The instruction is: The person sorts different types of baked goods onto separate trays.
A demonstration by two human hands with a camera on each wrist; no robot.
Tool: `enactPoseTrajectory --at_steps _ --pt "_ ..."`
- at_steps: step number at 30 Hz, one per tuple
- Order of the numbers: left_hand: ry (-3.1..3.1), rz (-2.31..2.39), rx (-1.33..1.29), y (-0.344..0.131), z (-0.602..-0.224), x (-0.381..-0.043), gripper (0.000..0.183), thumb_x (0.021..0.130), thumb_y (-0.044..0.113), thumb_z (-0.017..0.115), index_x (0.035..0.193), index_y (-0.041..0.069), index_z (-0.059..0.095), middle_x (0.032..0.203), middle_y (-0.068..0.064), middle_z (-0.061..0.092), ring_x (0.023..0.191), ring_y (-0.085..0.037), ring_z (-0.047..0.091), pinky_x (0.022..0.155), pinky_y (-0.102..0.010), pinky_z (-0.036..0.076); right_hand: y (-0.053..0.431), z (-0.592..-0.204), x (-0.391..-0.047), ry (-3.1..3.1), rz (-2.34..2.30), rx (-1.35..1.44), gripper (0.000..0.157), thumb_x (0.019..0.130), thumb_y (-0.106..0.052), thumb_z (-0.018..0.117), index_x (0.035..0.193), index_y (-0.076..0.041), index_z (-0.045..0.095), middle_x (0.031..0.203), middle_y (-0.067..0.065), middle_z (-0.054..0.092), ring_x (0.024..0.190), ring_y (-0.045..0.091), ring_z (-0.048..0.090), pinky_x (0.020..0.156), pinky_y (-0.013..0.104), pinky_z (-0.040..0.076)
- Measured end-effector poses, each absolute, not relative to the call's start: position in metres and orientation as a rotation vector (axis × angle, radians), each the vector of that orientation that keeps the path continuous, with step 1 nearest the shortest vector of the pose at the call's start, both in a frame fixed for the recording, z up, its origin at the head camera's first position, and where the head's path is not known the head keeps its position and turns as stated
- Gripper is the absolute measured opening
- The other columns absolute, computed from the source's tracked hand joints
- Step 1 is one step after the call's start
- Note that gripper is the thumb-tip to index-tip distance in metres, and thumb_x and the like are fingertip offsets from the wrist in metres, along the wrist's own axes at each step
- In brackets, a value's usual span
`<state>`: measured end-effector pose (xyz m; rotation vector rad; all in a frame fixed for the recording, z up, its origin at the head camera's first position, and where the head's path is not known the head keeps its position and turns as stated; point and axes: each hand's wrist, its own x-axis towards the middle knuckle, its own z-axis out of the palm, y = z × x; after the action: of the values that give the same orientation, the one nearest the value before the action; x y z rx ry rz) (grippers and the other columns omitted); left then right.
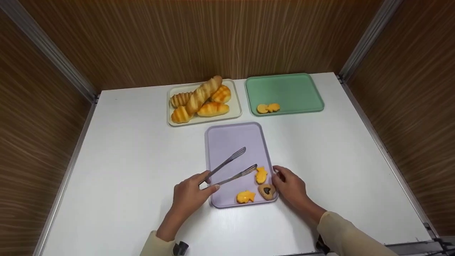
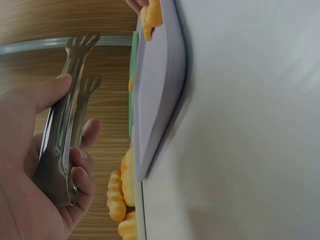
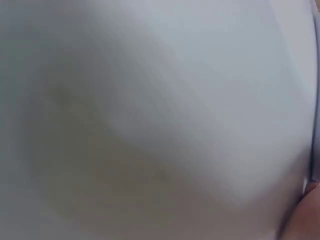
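My left hand holds metal serving tongs, whose slotted tips are spread apart above the lavender tray. Nothing is between the tips. At the tray's right rim my right hand grips the edge with thumb and fingers; its underside is hidden. Near that hand a heart-shaped cookie with a dark centre lies in the tray's near right corner. One yellow fish-shaped cookie sits just beyond it, and another yellow fish cookie is to its left. In the right wrist view, mostly white tabletop shows.
Behind on the left, a cream tray bears several breads, with a long twisted loaf lying across the others. On the right, a green tray carries yellow cookies in its near left corner. Wooden walls enclose the white table.
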<state>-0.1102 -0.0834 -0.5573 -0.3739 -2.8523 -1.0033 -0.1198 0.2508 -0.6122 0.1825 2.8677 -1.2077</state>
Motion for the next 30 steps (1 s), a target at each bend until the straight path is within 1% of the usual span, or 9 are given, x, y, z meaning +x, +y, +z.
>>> enactPoseTrajectory --at_steps 4,7,11,13,15,18,20,25,30 --pt "-2.865 -0.978 -0.364 -0.089 -0.562 -0.099 0.037 0.084 0.043 0.080 0.115 0.025 0.072 0.075 0.019 0.057 0.056 -0.003 0.030 0.051 -0.025 0.025 0.257 -0.608 -0.130 2.836 -1.240 0.157 0.035 0.098 -0.025 0.064 0.130 -0.011 0.067 0.092 0.002 0.066 0.083 0.017 0.055 0.076 0.032 0.044" --pt "-2.907 -0.976 -0.332 -0.093 -0.565 -0.091 0.037 0.083 0.044 0.080 0.115 0.026 0.072 0.076 0.018 0.060 0.056 -0.003 0.032 0.051 -0.025 0.027 0.262 -0.606 -0.137 2.773 -1.297 0.139 0.034 0.098 -0.022 0.065 0.129 -0.008 0.067 0.095 0.005 0.067 0.083 0.016 0.055 0.074 0.027 0.045" --pt "-2.964 -1.009 -0.290 -0.096 -0.569 -0.080 0.039 0.082 0.047 0.080 0.115 0.027 0.072 0.080 0.020 0.063 0.059 -0.002 0.039 0.054 -0.025 0.032 0.267 -0.603 -0.144 2.623 -1.448 0.142 0.037 0.097 -0.017 0.066 0.130 -0.002 0.065 0.098 0.010 0.067 0.075 0.014 0.057 0.063 0.023 0.047" --pt "-2.985 -1.019 -0.279 -0.098 -0.571 -0.076 0.040 0.082 0.049 0.079 0.115 0.028 0.072 0.082 0.020 0.064 0.062 -0.001 0.044 0.056 -0.025 0.035 0.268 -0.602 -0.147 2.541 -1.509 0.144 0.039 0.097 -0.016 0.066 0.132 0.001 0.063 0.096 0.011 0.066 0.067 0.014 0.058 0.057 0.023 0.048" --pt "-2.997 -1.028 -0.277 -0.099 -0.572 -0.073 0.042 0.082 0.050 0.079 0.117 0.027 0.072 0.085 0.020 0.066 0.065 -0.002 0.048 0.059 -0.025 0.038 0.269 -0.602 -0.149 2.480 -1.537 0.125 0.042 0.097 -0.014 0.066 0.135 0.003 0.060 0.095 0.012 0.065 0.063 0.014 0.058 0.054 0.024 0.049" --pt "-3.014 -1.040 -0.278 -0.101 -0.572 -0.070 0.044 0.082 0.051 0.078 0.119 0.027 0.072 0.088 0.018 0.070 0.072 -0.002 0.055 0.064 -0.028 0.043 0.271 -0.602 -0.150 2.417 -1.573 0.106 0.044 0.098 -0.013 0.064 0.137 0.005 0.057 0.093 0.013 0.064 0.062 0.014 0.059 0.055 0.025 0.050" --pt "-3.030 -1.042 -0.278 -0.102 -0.572 -0.069 0.045 0.081 0.052 0.078 0.119 0.028 0.073 0.089 0.018 0.071 0.075 -0.004 0.058 0.067 -0.031 0.045 0.272 -0.603 -0.150 2.394 -1.591 0.111 0.043 0.098 -0.013 0.064 0.136 0.005 0.057 0.093 0.013 0.063 0.064 0.015 0.059 0.056 0.025 0.052" --pt "-3.079 -1.038 -0.271 -0.106 -0.573 -0.066 0.047 0.081 0.055 0.076 0.119 0.029 0.072 0.090 0.017 0.071 0.080 -0.006 0.061 0.071 -0.036 0.047 0.273 -0.605 -0.150 2.376 -1.603 0.128 0.042 0.099 -0.017 0.064 0.136 0.001 0.059 0.093 0.012 0.064 0.067 0.015 0.059 0.059 0.024 0.052" --pt "-3.116 -1.056 -0.267 -0.110 -0.573 -0.064 0.056 0.081 0.057 0.075 0.124 0.022 0.072 0.092 0.015 0.072 0.082 -0.006 0.062 0.072 -0.036 0.048 0.270 -0.605 -0.149 2.347 -1.664 0.104 0.043 0.099 -0.015 0.064 0.136 0.006 0.057 0.093 0.012 0.065 0.064 0.014 0.058 0.057 0.024 0.052"
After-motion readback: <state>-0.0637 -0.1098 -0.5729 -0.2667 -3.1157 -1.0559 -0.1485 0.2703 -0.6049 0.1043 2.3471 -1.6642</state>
